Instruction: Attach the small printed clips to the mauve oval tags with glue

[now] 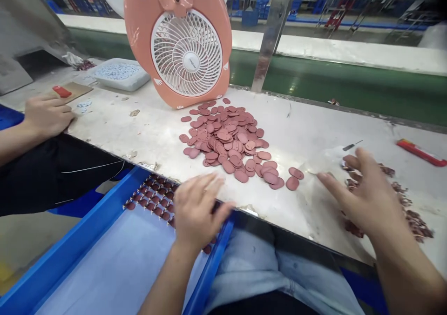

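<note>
A heap of flat reddish-brown oval pieces [228, 140] lies on the white worktable [314, 124] in front of me. My left hand [197, 210] hovers palm down with fingers stretched over the far edge of a blue tray [87, 222], just above rows of the same pieces [153, 198] laid out in it. My right hand [365, 191] is over the table to the right, fingers spread and holding nothing, beside a scatter of dark brown scraps [414, 212]. Two stray oval pieces [294, 177] lie between heap and right hand.
A pink bear-shaped fan [179, 40] stands behind the heap. Another person's hand [47, 115] rests at the table's left edge near a red item [62, 91] and a white tray [120, 74]. A red cutter [421, 152] lies far right. A green conveyor [349, 89] runs behind.
</note>
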### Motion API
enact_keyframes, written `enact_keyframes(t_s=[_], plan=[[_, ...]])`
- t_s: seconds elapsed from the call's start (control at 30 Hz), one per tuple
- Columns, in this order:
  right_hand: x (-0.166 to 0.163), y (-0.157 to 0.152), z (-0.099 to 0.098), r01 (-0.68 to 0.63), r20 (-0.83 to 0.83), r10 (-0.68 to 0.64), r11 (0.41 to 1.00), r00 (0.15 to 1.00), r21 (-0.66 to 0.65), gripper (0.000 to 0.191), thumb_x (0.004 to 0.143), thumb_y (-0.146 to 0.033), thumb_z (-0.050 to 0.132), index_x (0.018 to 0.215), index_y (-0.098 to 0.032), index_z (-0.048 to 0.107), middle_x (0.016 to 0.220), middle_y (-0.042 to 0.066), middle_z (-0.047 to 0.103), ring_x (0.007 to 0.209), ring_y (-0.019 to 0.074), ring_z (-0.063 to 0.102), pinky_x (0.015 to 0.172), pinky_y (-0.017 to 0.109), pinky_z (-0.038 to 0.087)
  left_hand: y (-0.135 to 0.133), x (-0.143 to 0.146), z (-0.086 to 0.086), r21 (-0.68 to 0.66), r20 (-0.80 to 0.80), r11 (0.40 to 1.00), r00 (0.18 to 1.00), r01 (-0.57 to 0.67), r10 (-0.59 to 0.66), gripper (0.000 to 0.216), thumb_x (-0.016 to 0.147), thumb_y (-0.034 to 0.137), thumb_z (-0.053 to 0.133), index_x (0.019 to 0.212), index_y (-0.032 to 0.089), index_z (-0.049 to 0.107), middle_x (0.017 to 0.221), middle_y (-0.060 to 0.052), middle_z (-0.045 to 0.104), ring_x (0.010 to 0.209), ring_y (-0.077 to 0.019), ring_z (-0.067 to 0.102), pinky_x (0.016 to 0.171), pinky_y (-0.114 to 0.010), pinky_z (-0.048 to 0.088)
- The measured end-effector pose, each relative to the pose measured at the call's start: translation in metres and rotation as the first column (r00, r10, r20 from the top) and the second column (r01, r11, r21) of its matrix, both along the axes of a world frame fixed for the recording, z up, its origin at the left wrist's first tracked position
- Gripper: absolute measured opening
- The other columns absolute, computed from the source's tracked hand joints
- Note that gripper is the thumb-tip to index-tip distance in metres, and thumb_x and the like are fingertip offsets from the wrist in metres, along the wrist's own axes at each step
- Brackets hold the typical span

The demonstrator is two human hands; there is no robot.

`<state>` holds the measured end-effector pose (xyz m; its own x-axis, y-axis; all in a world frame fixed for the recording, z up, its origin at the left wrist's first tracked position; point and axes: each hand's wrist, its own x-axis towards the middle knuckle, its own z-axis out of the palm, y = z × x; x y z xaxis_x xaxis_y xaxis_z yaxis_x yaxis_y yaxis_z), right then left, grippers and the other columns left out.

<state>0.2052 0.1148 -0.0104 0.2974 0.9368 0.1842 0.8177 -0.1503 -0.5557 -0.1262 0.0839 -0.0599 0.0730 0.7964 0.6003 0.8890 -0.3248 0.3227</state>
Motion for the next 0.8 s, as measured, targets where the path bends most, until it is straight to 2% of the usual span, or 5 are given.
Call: enact_keyframes(t_s=[0.13,0.33,0.43,0.63,0.8], plan=[[0.0,0.016,-0.005,-0.052,-0.074,0.048,0.997,0.996,-0.049,0.048,0.08,-0.057,0.063,0.111,-0.02,0.062,0.108,0.016,0.067,0.104,0.0433,0.06,0.088,0.057,0.044,0.002,0.04,0.012,-0.031,-0.106,0.923,0.917,0.383,-0.384,0.066,0.083,0.057,0.068,0.137,0.019,0.059,0.133,-0.009,0.069,0.118,-0.0267,0.063,0.116,-0.041,0.017],[-0.006,-0.006,0.002,-0.066,-0.389,0.1,0.993,0.916,0.098,0.031,0.084,-0.052,0.056,0.101,-0.026,0.052,0.101,0.008,0.063,0.096,0.0321,0.06,0.084,0.047,0.047,-0.022,0.039,0.009,0.102,0.106,0.898,0.892,0.429,-0.439,0.03,0.091,0.007,0.063,0.108,0.029,0.073,0.102,0.004,0.081,0.085,-0.0144,0.072,0.098,-0.033,0.038],[-0.022,-0.032,0.008,-0.189,-0.624,0.229,0.973,0.747,0.13,0.031,0.088,-0.053,0.043,0.105,-0.027,0.048,0.087,0.002,0.059,0.069,0.0229,0.06,0.063,0.038,0.052,-0.038,0.057,0.024,-0.017,0.485,0.938,0.823,0.347,-0.296,0.02,0.091,0.011,0.062,0.103,0.024,0.072,0.089,-0.001,0.081,0.077,-0.0162,0.073,0.074,-0.03,0.052],[-0.057,-0.079,0.008,-0.438,-0.854,0.248,0.899,0.457,0.027,0.031,0.076,-0.037,0.081,0.087,-0.021,0.057,0.073,-0.002,0.057,0.057,0.0128,0.053,0.048,0.024,0.045,-0.066,0.102,0.053,-0.381,0.892,0.757,-0.005,0.531,0.453,0.02,0.071,0.034,0.085,0.085,0.021,0.077,0.076,-0.004,0.076,0.07,-0.0163,0.07,0.056,-0.021,0.053],[-0.069,-0.091,0.004,-0.427,-0.953,0.156,0.904,0.26,0.031,0.04,0.076,-0.039,0.083,0.094,-0.023,0.052,0.071,-0.005,0.06,0.054,0.0092,0.052,0.046,0.019,0.04,-0.076,0.125,0.05,-0.379,0.882,0.734,-0.02,0.564,0.471,0.03,0.061,0.042,0.091,0.081,0.024,0.079,0.072,-0.001,0.071,0.064,-0.0139,0.064,0.052,-0.02,0.051]])
